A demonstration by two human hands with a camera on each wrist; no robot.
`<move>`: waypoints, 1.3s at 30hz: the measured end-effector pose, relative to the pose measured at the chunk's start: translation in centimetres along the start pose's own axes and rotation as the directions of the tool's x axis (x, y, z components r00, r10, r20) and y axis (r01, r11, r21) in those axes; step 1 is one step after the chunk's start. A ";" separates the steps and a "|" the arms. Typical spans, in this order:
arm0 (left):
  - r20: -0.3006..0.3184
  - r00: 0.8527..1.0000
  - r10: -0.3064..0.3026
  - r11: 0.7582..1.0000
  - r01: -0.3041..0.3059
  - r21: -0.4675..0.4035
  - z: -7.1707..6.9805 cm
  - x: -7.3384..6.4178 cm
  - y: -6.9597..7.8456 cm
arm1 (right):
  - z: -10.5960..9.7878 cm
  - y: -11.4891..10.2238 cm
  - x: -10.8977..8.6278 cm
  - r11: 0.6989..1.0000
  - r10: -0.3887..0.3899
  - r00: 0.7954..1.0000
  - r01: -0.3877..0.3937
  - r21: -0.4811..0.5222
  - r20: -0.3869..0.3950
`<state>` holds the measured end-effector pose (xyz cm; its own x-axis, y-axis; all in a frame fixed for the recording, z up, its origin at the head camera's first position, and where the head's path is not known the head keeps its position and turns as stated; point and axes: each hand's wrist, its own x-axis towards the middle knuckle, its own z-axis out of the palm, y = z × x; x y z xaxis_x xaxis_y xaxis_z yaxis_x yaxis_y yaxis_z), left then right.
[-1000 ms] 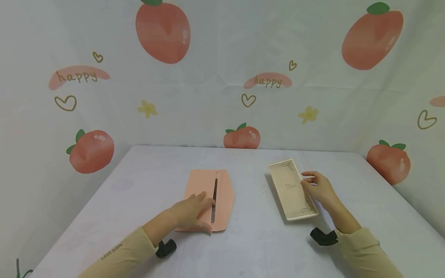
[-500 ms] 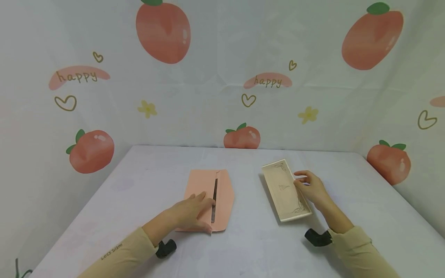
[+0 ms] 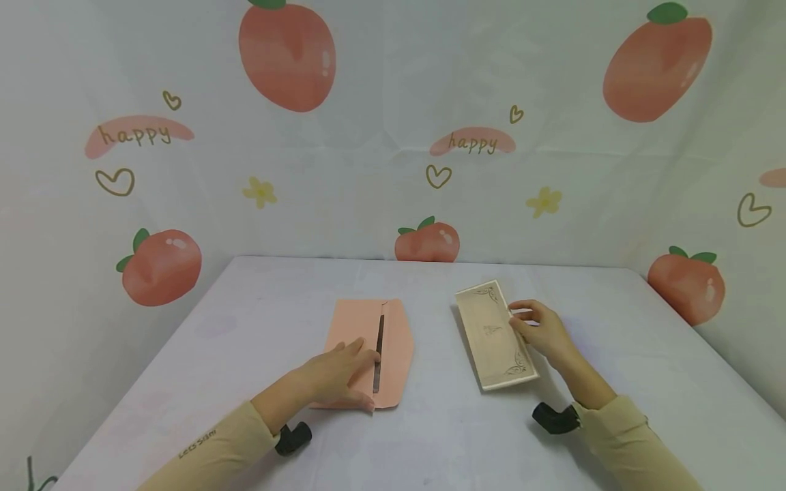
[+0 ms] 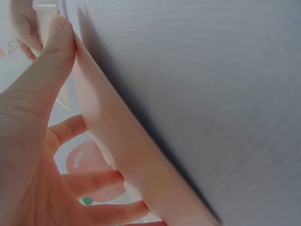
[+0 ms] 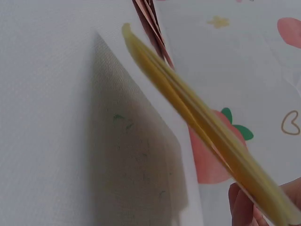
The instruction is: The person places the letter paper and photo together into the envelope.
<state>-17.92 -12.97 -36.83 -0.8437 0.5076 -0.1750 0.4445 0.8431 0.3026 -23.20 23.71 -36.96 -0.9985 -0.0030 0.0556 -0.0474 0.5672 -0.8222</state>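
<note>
A pink envelope (image 3: 353,315) lies on the table with its flap spread to the right and a dark gap showing along its mouth. My left hand (image 3: 338,372) rests on it, fingers spread and the thumb at the near edge. In the left wrist view the fingertips touch the envelope's face (image 4: 122,136). My right hand (image 3: 543,334) pinches a cream folded card (image 3: 491,327) by its right edge. The card, printed with corner scrolls, is held tilted above the table, right of the envelope. Seen edge-on in the right wrist view, the card (image 5: 188,108) shows stacked layers.
A white-covered table (image 3: 430,443) bears the envelope. Behind it hangs a white cloth (image 3: 368,184) printed with red fruit, hearts and flowers. Black wrist devices (image 3: 555,418) sit under both cuffs. A thin dark cable (image 3: 31,470) shows at the lower left corner.
My right hand has moved left with the card, bringing it nearer to the envelope. The left hand and the envelope have stayed in place.
</note>
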 end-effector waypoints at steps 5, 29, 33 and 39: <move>0.000 1.000 0.002 1.000 -0.002 0.003 0.0 0.0 0.0 | 0.3 0.0 0.2 1.000 0.004 1.000 -0.004 -0.001 0.004; -0.002 1.000 0.012 1.000 -0.012 0.012 0.1 0.1 -0.1 | 1.7 -0.7 0.3 0.996 0.007 0.999 -0.010 0.087 0.035; -0.007 1.000 0.018 1.000 -0.018 0.015 0.1 0.1 -0.2 | 1.9 -0.9 0.4 0.995 0.001 0.999 -0.005 0.097 0.040; -0.010 1.000 0.017 1.000 -0.017 0.022 0.2 0.1 -0.2 | 2.3 -1.1 0.4 0.992 -0.017 0.999 0.011 0.124 0.045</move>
<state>-18.07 -13.04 -37.08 -0.8390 0.5202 -0.1599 0.4652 0.8380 0.2853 -23.66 21.17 -37.33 -0.9978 -0.0499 0.0440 -0.0621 0.4607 -0.8854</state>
